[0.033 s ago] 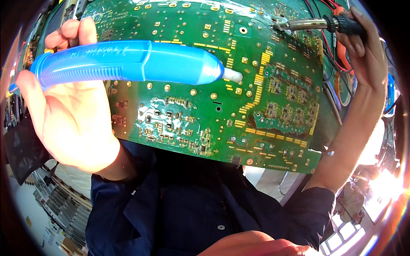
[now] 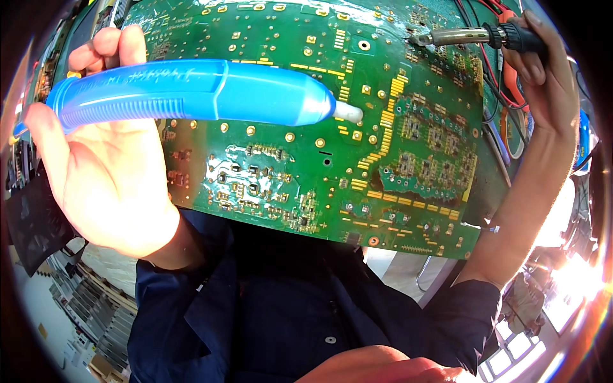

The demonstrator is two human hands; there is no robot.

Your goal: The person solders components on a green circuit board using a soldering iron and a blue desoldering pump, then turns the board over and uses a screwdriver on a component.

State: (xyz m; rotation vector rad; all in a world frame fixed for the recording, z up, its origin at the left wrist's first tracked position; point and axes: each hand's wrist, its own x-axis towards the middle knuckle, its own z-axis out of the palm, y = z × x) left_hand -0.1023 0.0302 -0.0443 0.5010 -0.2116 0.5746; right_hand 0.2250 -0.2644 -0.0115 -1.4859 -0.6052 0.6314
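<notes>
My left hand (image 2: 115, 185), palm up at the left, holds a blue plastic solder sucker (image 2: 185, 89) lengthways over a large green circuit board (image 2: 319, 191). Its whitish nozzle lies over gold pads near the middle; whether it touches them I cannot tell. At the upper right, my right hand (image 2: 536, 76) grips a soldering iron (image 2: 460, 37) by its dark handle, its metal tip at a group of small components near the board's top. Darkened, uneven patches surround component groups on the board's right side.
Red and black cables (image 2: 488, 80), orange-handled pliers (image 2: 511, 89) and thin rods (image 2: 498, 153) lie right of the board. A black bag-like item (image 2: 35, 230) is at the far left. Stacked metal pieces (image 2: 89, 300) stand lower left, and bright glare covers the right rim.
</notes>
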